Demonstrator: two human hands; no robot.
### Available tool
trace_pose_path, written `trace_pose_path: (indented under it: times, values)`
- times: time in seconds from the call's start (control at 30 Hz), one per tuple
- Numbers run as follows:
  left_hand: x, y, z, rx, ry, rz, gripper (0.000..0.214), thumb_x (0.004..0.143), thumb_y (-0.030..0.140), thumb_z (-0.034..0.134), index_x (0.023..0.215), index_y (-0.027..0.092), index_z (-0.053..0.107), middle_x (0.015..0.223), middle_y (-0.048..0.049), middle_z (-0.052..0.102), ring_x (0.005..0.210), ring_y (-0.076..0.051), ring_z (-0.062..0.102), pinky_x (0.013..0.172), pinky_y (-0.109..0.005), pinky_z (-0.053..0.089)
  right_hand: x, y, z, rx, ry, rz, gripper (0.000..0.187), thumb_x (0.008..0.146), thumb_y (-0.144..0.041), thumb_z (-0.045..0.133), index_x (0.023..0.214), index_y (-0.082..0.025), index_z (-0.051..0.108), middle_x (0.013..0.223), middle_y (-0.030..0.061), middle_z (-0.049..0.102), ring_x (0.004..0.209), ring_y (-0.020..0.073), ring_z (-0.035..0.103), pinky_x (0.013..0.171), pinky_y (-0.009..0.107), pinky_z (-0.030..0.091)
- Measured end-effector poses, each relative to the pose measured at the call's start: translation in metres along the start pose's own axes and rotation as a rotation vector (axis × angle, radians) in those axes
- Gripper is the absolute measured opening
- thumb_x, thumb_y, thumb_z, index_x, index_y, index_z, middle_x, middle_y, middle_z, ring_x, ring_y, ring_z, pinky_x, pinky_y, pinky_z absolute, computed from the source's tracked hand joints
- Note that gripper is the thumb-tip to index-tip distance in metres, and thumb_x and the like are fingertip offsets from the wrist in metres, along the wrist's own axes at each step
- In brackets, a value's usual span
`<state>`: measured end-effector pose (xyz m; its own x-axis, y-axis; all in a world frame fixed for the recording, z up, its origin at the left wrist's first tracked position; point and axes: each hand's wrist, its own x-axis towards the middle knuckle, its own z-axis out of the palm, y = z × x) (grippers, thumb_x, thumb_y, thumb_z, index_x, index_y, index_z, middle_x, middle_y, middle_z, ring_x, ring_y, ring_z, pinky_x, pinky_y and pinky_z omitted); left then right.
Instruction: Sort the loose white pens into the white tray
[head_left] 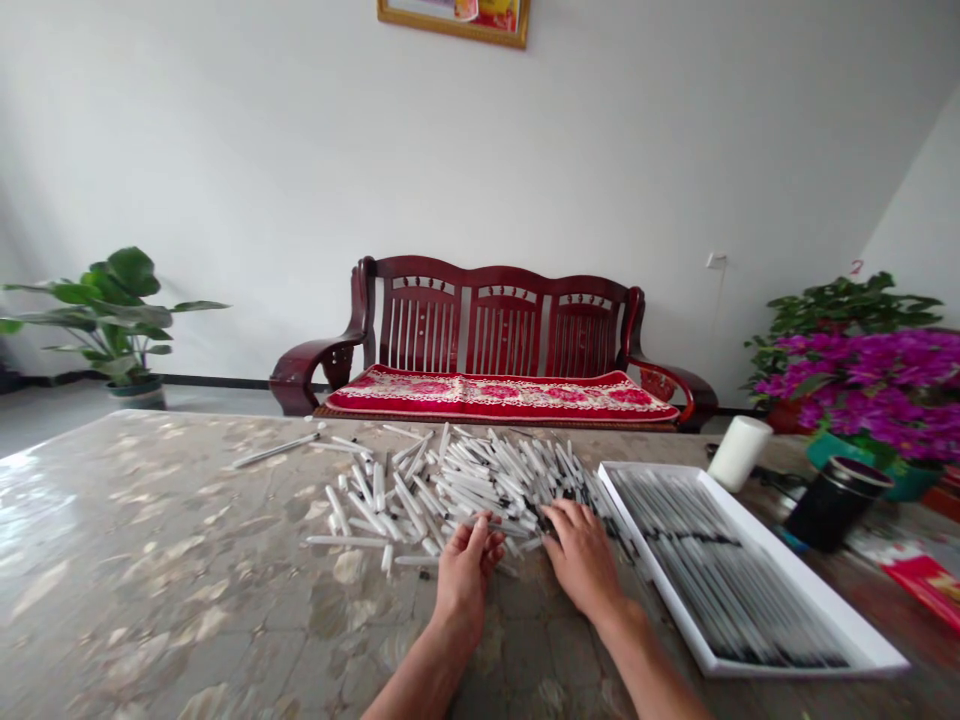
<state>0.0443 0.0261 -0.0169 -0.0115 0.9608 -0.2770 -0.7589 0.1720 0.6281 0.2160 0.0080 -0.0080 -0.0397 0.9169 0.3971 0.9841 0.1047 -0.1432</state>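
You face a carved wooden settee [504, 312], magenta flowers [877, 385] to your right, a broad-leaved potted plant [120, 312] left.

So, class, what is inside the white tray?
The white tray holds two rows of slim, pen-like sticks with dark ends, somewhat blurred. Whatever lies beneath them is covered and cannot be seen.

Smooth plastic pen parts [480, 488] lie left of the tray [801, 577], possibly matt cardboard. Beyond it stands a glossy wooden settee [505, 322].

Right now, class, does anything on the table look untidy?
Yes: the loose pens lie jumbled in a heap, with strays to its left, unlike the neat rows in the white tray.
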Motion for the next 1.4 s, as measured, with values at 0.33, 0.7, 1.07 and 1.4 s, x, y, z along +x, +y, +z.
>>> trace_pose_path:
  times: [0.33,0.7,1.07,1.4]
  values:
    - [0.0,0.001,0.002,0.03,0.018,0.007,0.052,0.038,0.042,0.094,0.077,0.014,0.074,0.063,0.0025,0.065,0.059,-0.009,0.062,0.054,-0.019,0.05,-0.005,-0.003,0.003,-0.039,-0.023,0.013,0.014,0.084,-0.013,0.061,0.092,-0.023,0.069,0.095,0.0063,0.068,0.097,0.0262,0.061,0.085,0.035,0.045]
    - [0.0,-0.002,0.002,0.053,-0.027,0.011,0.049,0.04,0.041,0.094,0.076,0.015,0.072,0.066,0.0011,0.069,0.061,-0.012,0.065,0.056,-0.021,0.051,-0.009,0.0,0.021,0.695,0.216,0.071,0.012,0.084,-0.02,0.056,0.091,-0.023,0.065,0.089,0.0036,0.071,0.083,0.0188,0.068,0.075,0.026,0.051]
    - [0.0,-0.006,-0.001,0.143,-0.068,0.052,0.051,0.04,0.047,0.092,0.074,0.015,0.072,0.063,0.0006,0.068,0.059,-0.013,0.064,0.056,-0.023,0.05,-0.01,-0.005,0.013,0.696,0.275,-0.108,0.016,0.084,-0.015,0.057,0.091,-0.023,0.069,0.089,0.0043,0.069,0.086,0.0185,0.066,0.079,0.027,0.051]
    - [-0.015,0.003,0.003,0.34,-0.232,0.218,0.039,0.056,0.048,0.085,0.072,0.016,0.07,0.063,-0.0027,0.069,0.058,-0.016,0.064,0.058,-0.027,0.053,-0.012,-0.011,0.001,0.953,-0.047,0.2,0.012,0.077,-0.02,0.06,0.08,-0.024,0.07,0.076,-0.0008,0.071,0.073,0.0173,0.065,0.068,0.025,0.048]
